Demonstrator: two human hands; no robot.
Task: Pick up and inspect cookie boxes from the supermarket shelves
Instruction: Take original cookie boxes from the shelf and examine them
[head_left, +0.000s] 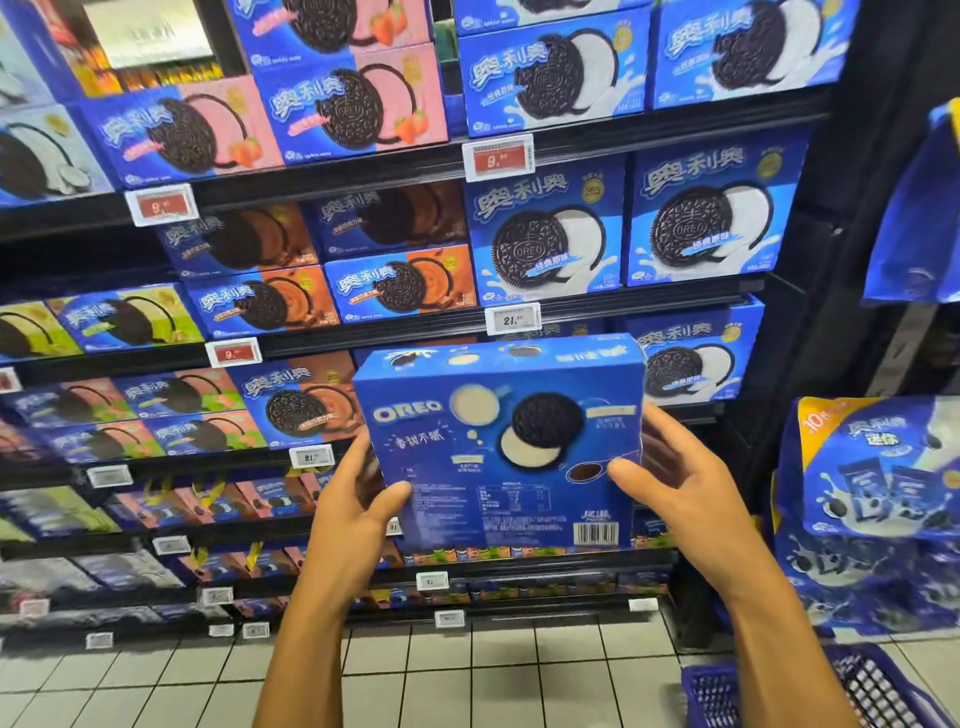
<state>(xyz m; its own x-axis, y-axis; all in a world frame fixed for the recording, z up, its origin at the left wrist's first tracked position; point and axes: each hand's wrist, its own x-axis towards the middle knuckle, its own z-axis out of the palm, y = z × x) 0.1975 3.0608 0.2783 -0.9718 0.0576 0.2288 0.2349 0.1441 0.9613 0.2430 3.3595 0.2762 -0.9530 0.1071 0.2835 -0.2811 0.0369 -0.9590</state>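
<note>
Head view, near to far. Two bare forearms rise from the bottom edge over the pale tiled floor (467, 670); a blue shopping basket (862, 686) sits at the lower right corner. Left hand (358, 499) grips the lower left edge of a blue cookie box (498, 447), thumb on the face toward the camera, fingers behind and out of sight. Right hand (675, 478) is spread against the box's right edge, thumb tip on the face, fingers fanned loosely beside it. Box is held upright in the air, clear of the shelves, showing a barcode at its lower right corner, nutrition text and an OREO logo. Behind it, dark shelves (363, 171) carry rows of blue boxes: strawberry, chocolate, original, green variants. Price tags (497, 157) are clipped along the shelf edges. Blue cookie bags (878, 467) hang or stack at right.
</note>
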